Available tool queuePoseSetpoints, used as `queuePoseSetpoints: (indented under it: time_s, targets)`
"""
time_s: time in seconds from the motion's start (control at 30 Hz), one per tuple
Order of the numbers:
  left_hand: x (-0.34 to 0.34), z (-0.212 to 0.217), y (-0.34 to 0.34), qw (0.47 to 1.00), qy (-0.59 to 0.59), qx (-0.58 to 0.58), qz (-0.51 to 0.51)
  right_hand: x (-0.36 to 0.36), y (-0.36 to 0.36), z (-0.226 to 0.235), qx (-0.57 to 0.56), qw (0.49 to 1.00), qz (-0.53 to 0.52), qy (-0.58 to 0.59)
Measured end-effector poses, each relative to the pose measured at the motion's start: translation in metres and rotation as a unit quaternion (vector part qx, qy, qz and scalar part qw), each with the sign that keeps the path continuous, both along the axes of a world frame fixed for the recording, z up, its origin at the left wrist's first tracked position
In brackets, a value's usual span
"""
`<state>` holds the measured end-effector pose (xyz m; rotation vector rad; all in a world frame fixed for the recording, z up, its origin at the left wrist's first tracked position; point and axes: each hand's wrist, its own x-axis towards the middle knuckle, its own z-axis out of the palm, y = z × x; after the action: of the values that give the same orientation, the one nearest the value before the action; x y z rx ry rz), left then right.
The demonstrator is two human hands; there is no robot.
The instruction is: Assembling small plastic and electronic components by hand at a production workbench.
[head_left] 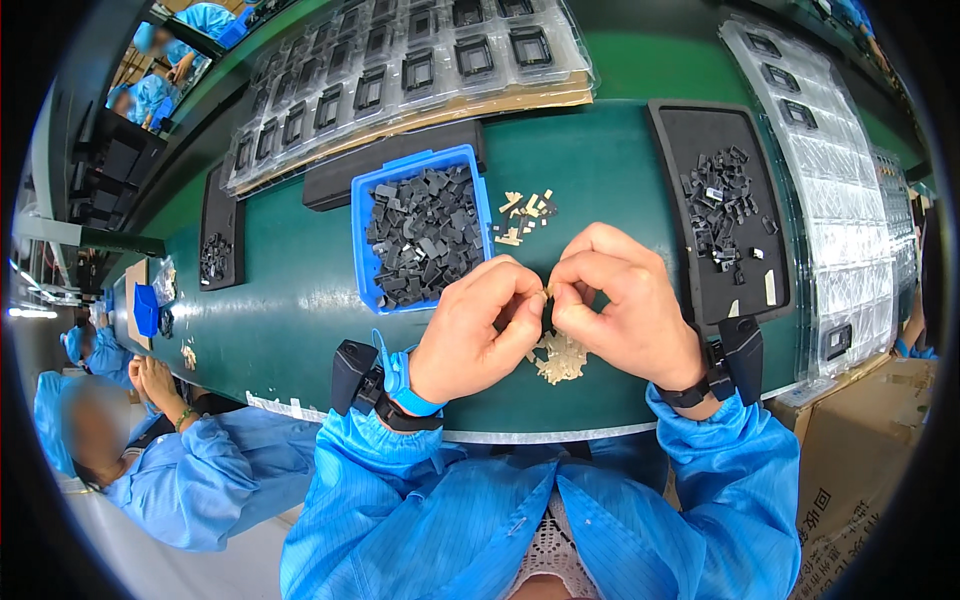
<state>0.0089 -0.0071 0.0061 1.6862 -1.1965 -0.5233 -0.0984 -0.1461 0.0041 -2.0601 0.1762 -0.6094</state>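
My left hand (478,325) and my right hand (628,308) meet over the near part of the green table (610,150). Thumb and forefinger are pinched together on each, fingertips almost touching. Whatever they hold is too small and too covered to name. Just below the fingertips lies a heap of small cream-coloured flat pieces (560,360). More cream strips (524,214) are scattered beyond my hands. To the left stands a blue bin (363,240) full of small black plastic parts (425,230), its near right corner close to my left hand.
At right lies a black tray (683,130) with black parts (718,200), beside clear blister trays (845,235). Stacked blister trays holding black frames (415,70) rest on a dark block (325,188) at the back. A smaller dark tray (222,272) and a co-worker (215,470) are leftward; a cardboard box (860,450) stands lower right.
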Motion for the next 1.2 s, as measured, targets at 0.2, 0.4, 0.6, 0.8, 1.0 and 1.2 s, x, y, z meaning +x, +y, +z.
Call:
queuePoseSetpoints:
  time_s: [0.2,0.4,0.6,0.8,1.0,1.2]
  targets:
    - [-0.001,0.002,0.005,0.953,0.303,0.005,-0.011,-0.006,-0.015,0.002,-0.028,0.994,0.018,0.102]
    - [0.008,0.011,0.008,0.868,0.487,0.043,-0.085,-0.006,-0.018,0.013,-0.039,0.988,0.069,0.133]
    - [0.013,0.008,0.008,0.79,0.599,0.041,-0.127,-0.001,-0.014,0.012,-0.098,0.991,0.063,-0.072]
    - [0.015,0.009,0.009,0.752,0.64,0.066,-0.144,0.001,-0.011,0.006,-0.134,0.977,0.082,-0.142]
    - [0.015,0.01,0.011,0.75,0.639,0.066,-0.158,0.002,-0.009,0.002,-0.123,0.977,0.107,-0.139]
    - [0.015,0.008,0.01,0.747,0.638,0.057,-0.177,0.003,-0.007,0.001,-0.08,0.981,0.092,-0.15]
